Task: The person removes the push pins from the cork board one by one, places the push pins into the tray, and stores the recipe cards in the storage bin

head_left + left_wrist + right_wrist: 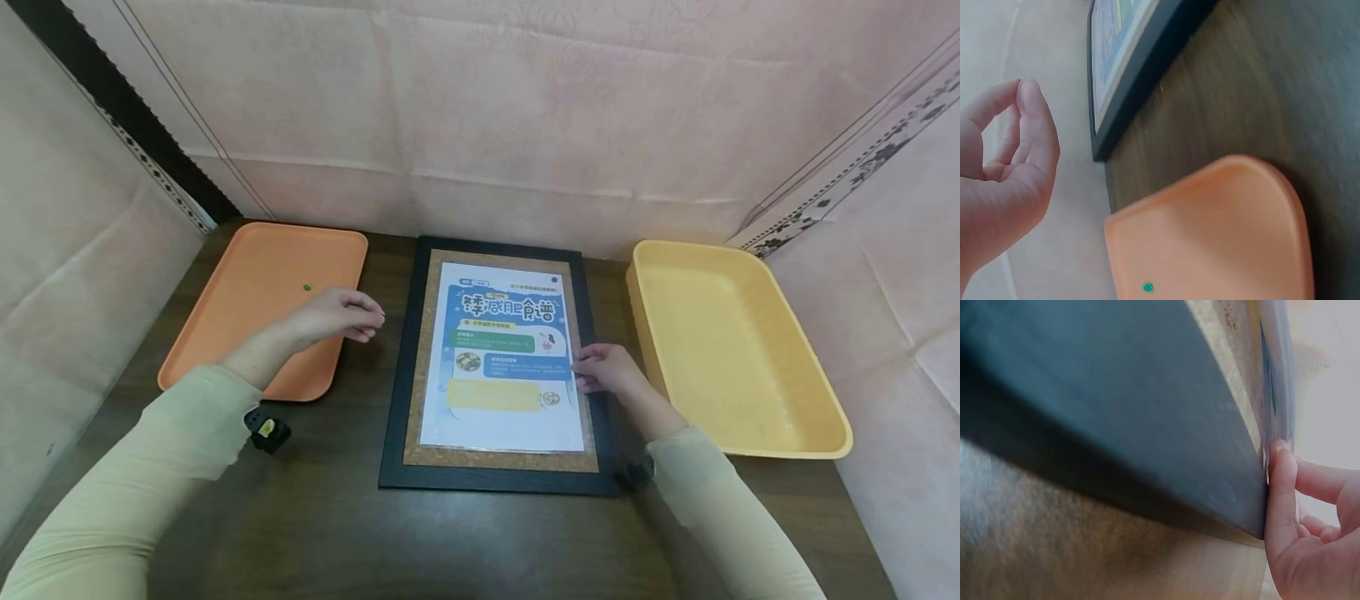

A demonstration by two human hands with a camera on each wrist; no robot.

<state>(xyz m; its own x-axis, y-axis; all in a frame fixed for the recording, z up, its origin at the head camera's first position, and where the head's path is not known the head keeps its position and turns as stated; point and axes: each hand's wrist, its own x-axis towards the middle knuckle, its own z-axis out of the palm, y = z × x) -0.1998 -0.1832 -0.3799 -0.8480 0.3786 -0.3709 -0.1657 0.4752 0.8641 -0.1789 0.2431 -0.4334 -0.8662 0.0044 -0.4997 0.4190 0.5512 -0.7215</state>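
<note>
- Sheet (502,429): lies on framed board (396,433), mid-table (450,546); large heading ends "减肥食谱", smaller lines illegible.
- Left hand (339,315): thumb and fingertip together; cannot tell whether anything is pinched.
- Right hand (613,371): fingers touch sheet's right edge, grip undeterminable; it covers part of the frame.
- Orange tray (277,260): table's far left corner, green speck (307,287) inside, left forearm across.
- Yellow basin (735,333): table's right edge.

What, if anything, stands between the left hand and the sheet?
Nothing visible blocks the left hand from the sheet: only a strip of table, the black frame and cork lie between.
</note>
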